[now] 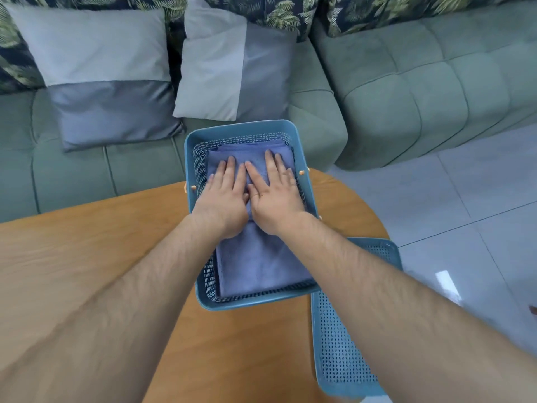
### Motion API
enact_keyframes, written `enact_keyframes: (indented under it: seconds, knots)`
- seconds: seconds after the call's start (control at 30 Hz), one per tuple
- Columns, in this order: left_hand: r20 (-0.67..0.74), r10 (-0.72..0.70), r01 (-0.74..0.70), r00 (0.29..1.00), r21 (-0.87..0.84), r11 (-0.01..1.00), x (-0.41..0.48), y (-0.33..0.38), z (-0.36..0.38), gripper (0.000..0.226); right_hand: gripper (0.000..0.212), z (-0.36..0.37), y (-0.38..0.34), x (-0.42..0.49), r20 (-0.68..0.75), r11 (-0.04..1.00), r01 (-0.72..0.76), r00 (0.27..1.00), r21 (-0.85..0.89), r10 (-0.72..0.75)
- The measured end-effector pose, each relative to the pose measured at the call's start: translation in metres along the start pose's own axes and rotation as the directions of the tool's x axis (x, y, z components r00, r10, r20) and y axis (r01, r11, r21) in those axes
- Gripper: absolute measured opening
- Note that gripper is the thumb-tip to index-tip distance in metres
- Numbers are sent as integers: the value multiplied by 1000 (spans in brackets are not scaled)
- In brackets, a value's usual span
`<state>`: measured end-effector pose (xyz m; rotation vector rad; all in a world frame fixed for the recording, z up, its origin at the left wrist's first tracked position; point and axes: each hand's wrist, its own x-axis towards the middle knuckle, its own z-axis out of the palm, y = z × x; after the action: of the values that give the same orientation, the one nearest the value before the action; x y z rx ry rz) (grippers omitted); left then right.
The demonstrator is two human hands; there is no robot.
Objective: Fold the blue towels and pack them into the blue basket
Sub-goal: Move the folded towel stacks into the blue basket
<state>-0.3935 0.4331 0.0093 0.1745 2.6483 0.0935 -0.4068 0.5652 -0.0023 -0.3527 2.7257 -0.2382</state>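
The blue basket [200, 298] stands on the wooden table, its far end reaching past the table's edge. A folded blue towel [261, 263] lies flat inside it and fills most of its floor. My left hand [225, 200] and my right hand [274, 199] lie side by side on the far half of the towel. Both press down with straight, spread fingers, and the thumbs nearly touch. More folded layers show at the towel's far edge.
The basket's blue perforated lid [343, 359] lies on the table to the right, partly under my right forearm. The round wooden table [87, 257] spreads to the left. A green sofa [406, 91] with two grey cushions [107, 77] stands behind. Tiled floor [479, 199] lies to the right.
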Motion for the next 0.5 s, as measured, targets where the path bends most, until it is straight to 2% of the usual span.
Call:
enact_keyframes:
  seconds: [0.27, 0.3, 0.37, 0.4, 0.43, 0.5]
  knots:
    - [42, -17, 17, 999, -1, 1000, 1, 3, -10, 65, 61, -18, -8, -1, 96, 999, -36, 995, 11, 35]
    - [28, -16, 16, 999, -8, 1000, -3, 4, -12, 67, 64, -26, -12, -6, 112, 995, -42, 993, 90, 32]
    - [-36, -25, 21, 999, -90, 996, -13, 8, -20, 68, 62, -47, -17, -23, 92, 913, -44, 996, 405, 7]
    - [-107, -32, 14, 994, -159, 987, -21, 13, -24, 64, 58, -54, -16, -38, 13, 839, -7, 1000, 545, 0]
    - [-209, -35, -14, 977, -230, 973, -30, 20, -26, 58, 56, -59, -14, -56, -126, 793, 58, 992, 607, 23]
    - [-443, -10, -136, 897, -298, 945, -53, 43, -29, 48, 51, -58, 1, -93, -390, 812, 150, 915, 564, 102]
